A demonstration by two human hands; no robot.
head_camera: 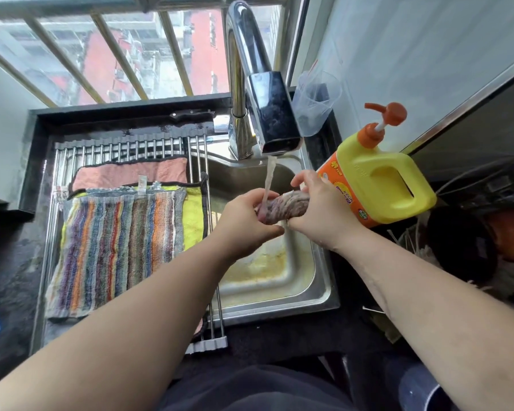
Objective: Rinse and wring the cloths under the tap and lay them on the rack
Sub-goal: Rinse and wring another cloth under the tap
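Both bare forearms are reaching forward and converging. The left hand (247, 222) and right hand (318, 209) are gripping opposite ends of a rolled cloth (288, 206), fingers curling round it.

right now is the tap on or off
On. Water streams from the tap onto the rolled cloth that the left hand and right hand grip.

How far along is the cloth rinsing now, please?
Done: a pink cloth, a yellow cloth and a striped cloth lie on the rack. In hand: left hand and right hand grip a rolled purplish cloth under the running tap. Left: laying it on the rack.
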